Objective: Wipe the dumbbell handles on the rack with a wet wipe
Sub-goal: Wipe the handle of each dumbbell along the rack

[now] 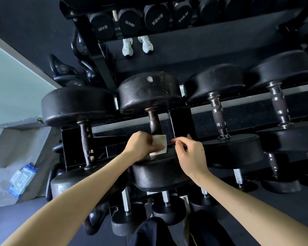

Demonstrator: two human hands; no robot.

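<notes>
Left hand: fingers closed on a white wet wipe, pressing it around the near end of a dark knurled dumbbell handle. Handle runs up and away from the hand to a scuffed black weight head.

Right hand: just right of the wipe, not touching it. Fingers loosely curled, index extended toward it, holding nothing.

Black rack behind both hands. Chrome-banded dumbbells further right of the right hand. Blue wipes pack on a grey ledge, well left of the left forearm.

handle exposed, dumbbell heads flanking
</notes>
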